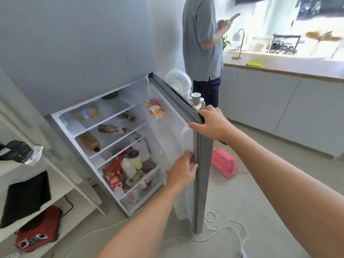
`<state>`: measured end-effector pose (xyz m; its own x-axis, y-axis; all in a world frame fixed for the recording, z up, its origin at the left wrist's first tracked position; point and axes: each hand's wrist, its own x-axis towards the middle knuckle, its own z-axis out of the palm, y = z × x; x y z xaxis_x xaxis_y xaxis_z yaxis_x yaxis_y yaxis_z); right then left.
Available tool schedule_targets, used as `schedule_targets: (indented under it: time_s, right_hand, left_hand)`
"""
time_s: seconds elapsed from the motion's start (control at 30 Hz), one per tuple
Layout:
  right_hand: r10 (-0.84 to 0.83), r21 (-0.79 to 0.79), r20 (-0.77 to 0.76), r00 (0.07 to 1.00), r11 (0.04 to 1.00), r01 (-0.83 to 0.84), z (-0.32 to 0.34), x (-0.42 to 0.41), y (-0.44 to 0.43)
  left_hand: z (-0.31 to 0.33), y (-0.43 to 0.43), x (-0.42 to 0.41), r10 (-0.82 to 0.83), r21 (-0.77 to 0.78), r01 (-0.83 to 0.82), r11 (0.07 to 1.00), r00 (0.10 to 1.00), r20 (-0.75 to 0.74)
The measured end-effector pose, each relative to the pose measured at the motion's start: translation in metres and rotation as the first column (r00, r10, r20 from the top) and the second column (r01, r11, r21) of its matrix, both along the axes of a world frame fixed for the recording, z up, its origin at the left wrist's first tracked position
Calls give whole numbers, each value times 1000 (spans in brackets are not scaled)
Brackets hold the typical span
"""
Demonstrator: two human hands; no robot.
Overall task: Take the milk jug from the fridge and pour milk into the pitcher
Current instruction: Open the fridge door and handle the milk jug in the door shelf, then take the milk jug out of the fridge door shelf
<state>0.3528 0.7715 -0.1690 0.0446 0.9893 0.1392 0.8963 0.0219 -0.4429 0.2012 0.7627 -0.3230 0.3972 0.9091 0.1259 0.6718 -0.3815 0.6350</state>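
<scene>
Head view: right hand [212,123] and left hand [183,172] both gripped the open fridge door [203,183]; milk jug [128,167] stood inside.

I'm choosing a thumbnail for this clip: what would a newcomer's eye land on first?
The open fridge door at centre draws the eye, with the right hand gripping its top corner and the left hand gripping its edge lower down. Inside, low down, a white jug stands among red cartons. Behind, a person holds a phone.

Fridge door [203,164] open, shelves [111,108] reachable; red cartons [114,176] crowd the milk jug [128,167].
</scene>
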Motion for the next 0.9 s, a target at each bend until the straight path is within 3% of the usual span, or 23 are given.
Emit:
schedule_targets:
  time_s: [0.3, 0.57, 0.63, 0.77, 0.83, 0.9]
  right_hand:
    - [-312, 94, 9, 950, 946, 309, -7, 68, -6]
    - [-395, 64, -82, 915, 914, 400, -8, 88, -4]
    - [-432, 173, -131, 892, 876, 450, -14, 79, -6]
    - [-459, 489, -306, 834, 676, 551, -55, 33, -23]
    - [-447, 468, -286, 847, 707, 531, -93, 7, -31]
    - [-453, 322, -278, 847, 787, 527, -137, -17, -37]
  left_hand:
    - [-7, 16, 45, -365, -95, 353, 931, 914, -177]
    - [-31, 52, -14, -317, -304, 210, 929, 875, -367]
    - [-36, 63, -30, -295, -315, 174, 933, 871, -393]
    - [-48, 85, -62, -278, -350, 132, 927, 870, -407]
    - [-55, 96, -77, -276, -356, 123, 926, 866, -418]
    - [-64, 107, -90, -286, -369, 128, 920, 865, -412]
